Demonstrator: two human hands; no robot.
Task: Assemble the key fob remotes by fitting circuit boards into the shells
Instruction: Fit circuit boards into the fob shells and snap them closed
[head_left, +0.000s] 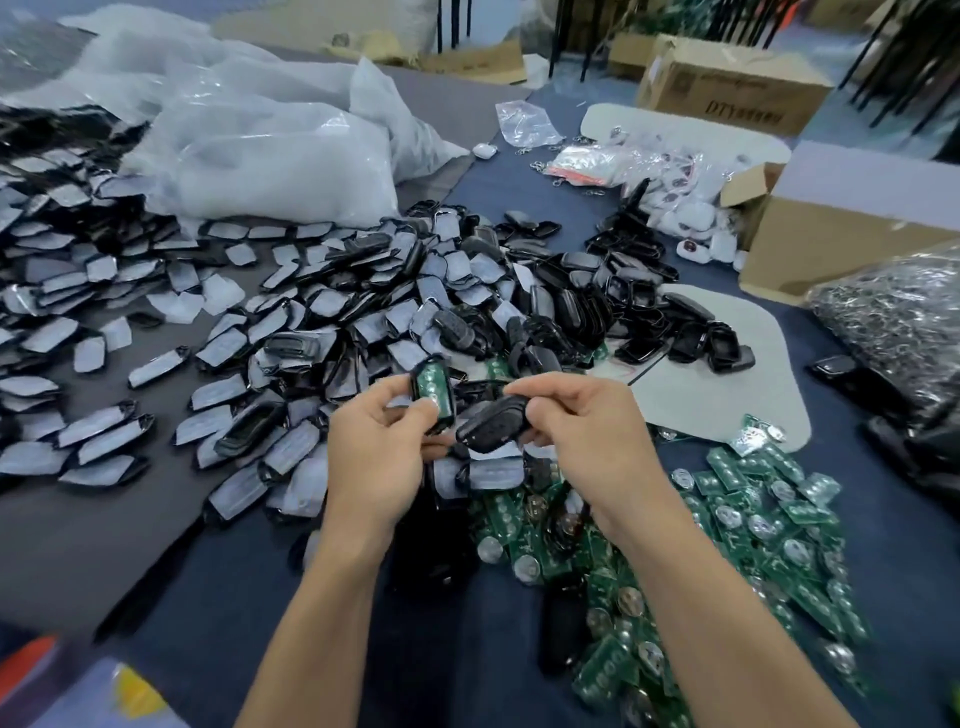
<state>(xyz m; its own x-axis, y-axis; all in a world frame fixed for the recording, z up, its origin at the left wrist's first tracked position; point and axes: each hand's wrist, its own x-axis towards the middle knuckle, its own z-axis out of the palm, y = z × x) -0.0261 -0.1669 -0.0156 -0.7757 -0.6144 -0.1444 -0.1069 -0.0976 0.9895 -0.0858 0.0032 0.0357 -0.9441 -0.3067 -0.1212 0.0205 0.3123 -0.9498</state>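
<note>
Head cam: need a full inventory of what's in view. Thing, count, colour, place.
shell with board: one, black with green board inside, in left hand
black cover: one, black, in right hand
film-covered shells: many, black with grey film, left and centre
bare shells: many, black, centre right
circuit boards: many, green with silver discs, lower right
plastic bags: several, clear-white, upper left
white fobs: many, white, bagged, upper right
cardboard boxes: at least two, brown, upper right
bag of metal parts: one, silvery, right edge
left hand: grips shell with board
right hand: grips black cover
</note>
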